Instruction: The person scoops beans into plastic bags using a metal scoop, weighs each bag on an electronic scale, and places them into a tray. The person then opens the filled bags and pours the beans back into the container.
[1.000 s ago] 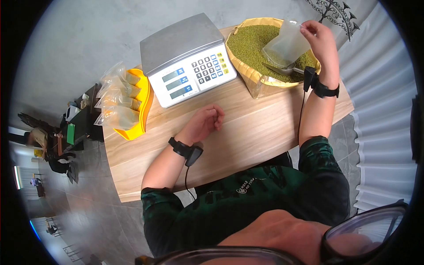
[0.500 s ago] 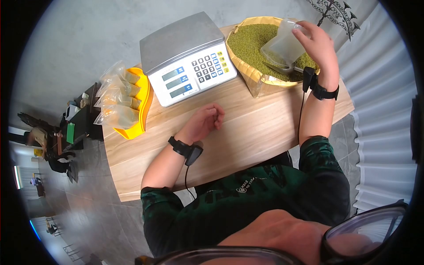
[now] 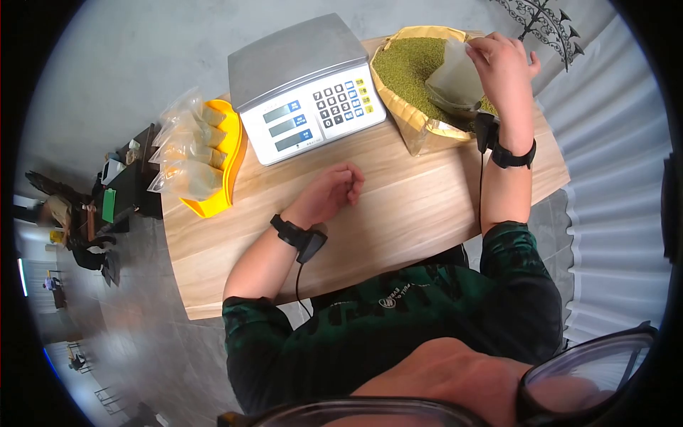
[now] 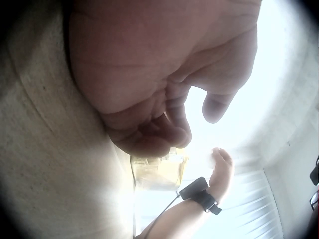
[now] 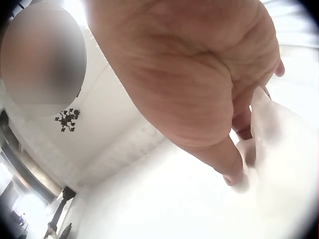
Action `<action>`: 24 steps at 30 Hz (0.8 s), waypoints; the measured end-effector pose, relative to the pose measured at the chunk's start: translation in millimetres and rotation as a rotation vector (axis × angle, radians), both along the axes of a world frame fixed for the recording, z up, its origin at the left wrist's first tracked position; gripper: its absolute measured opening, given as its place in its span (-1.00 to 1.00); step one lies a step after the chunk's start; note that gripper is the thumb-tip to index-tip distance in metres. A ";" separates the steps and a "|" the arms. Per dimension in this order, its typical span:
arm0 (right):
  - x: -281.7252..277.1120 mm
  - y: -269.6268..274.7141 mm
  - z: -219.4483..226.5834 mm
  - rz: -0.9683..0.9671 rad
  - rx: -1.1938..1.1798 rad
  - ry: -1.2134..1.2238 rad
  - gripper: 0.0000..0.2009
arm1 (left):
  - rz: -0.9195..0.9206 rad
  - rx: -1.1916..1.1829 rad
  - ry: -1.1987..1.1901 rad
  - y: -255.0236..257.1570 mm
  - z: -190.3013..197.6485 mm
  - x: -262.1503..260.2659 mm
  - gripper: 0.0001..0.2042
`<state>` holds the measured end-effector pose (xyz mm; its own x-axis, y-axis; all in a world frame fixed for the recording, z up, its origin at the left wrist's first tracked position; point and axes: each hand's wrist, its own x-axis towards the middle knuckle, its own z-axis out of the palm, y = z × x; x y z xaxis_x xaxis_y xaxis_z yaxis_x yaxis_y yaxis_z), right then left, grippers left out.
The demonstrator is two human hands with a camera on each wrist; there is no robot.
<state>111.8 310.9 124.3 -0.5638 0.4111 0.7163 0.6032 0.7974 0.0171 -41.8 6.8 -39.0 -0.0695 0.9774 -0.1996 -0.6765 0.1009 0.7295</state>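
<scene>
A clear plastic bag [image 3: 455,80] stands tilted on the green beans [image 3: 407,62] in the large paper-lined sack [image 3: 420,132]. My right hand [image 3: 506,75] pinches its upper edge between thumb and fingers; in the right wrist view the bag [image 5: 286,144] hangs from the fingertips of that hand [image 5: 189,74]. The metal scoop seen at the bag's foot is mostly hidden by the hand and bag. My left hand [image 3: 329,195] rests on the wooden table, holding nothing, its fingers loosely curled, as the left wrist view also shows for that hand [image 4: 154,74].
Left of the sack stands a grey-topped scale [image 3: 295,60] with a keypad and displays. A yellow tray [image 3: 233,153] at the table's left holds several filled clear bags [image 3: 186,146]. The wooden table [image 3: 398,213] has its near edge against the person's shirt. A white curtain hangs at the right.
My right hand has turned and shifted slightly left, and its fingers have closed again on the bag's edge. The head view has shifted a little. My left hand stays on the table.
</scene>
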 end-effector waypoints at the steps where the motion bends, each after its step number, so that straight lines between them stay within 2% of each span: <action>1: 1.6 1.3 1.9 0.002 0.004 -0.004 -0.85 | 0.002 0.004 -0.004 0.3 -0.4 -0.1 -0.83; 4: 5.6 5.9 7.4 -0.012 -0.103 -0.070 -0.85 | -0.009 0.018 -0.007 0.7 0.6 -0.2 -0.83; 6: 5.9 15.6 2.6 0.059 -0.139 0.055 -0.83 | -0.008 0.007 0.014 0.6 -0.4 -0.4 -0.83; 8: 5.1 26.9 -6.1 0.054 -0.143 0.076 -0.82 | -0.007 0.006 0.009 0.3 2.0 0.2 -0.83; 10: 3.1 18.2 3.4 0.049 -0.145 0.100 -0.80 | -0.006 0.005 0.006 0.5 1.8 -0.3 -0.83; 12: 4.1 8.1 18.8 -0.093 -0.366 -0.103 -0.78 | -0.014 0.003 0.004 0.8 -0.6 -1.1 -0.84; 13: 4.3 12.6 14.1 -0.092 -0.365 -0.105 -0.78 | -0.013 0.004 0.003 0.9 -0.4 -1.1 -0.84; 15: 4.1 27.2 -1.3 0.053 -0.249 0.079 -0.76 | -0.017 0.011 -0.002 1.2 0.7 -1.0 -0.84; 19: 4.0 32.3 -5.0 0.079 -0.208 0.119 -0.73 | -0.014 0.009 -0.001 1.2 2.0 -0.9 -0.85; 22: 8.5 15.8 12.3 0.072 -0.319 0.017 -0.70 | -0.019 0.011 0.007 1.6 0.0 -2.3 -0.84; 24: 9.5 5.5 22.9 -0.004 -0.526 -0.081 -0.66 | -0.035 0.027 0.005 1.8 -2.7 -3.5 -0.84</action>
<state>121.3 316.3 147.2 -0.6063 0.7053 0.3673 0.6197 0.7085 -0.3375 -45.3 8.6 -41.7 -0.0362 0.9842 -0.1733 -0.6693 0.1049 0.7355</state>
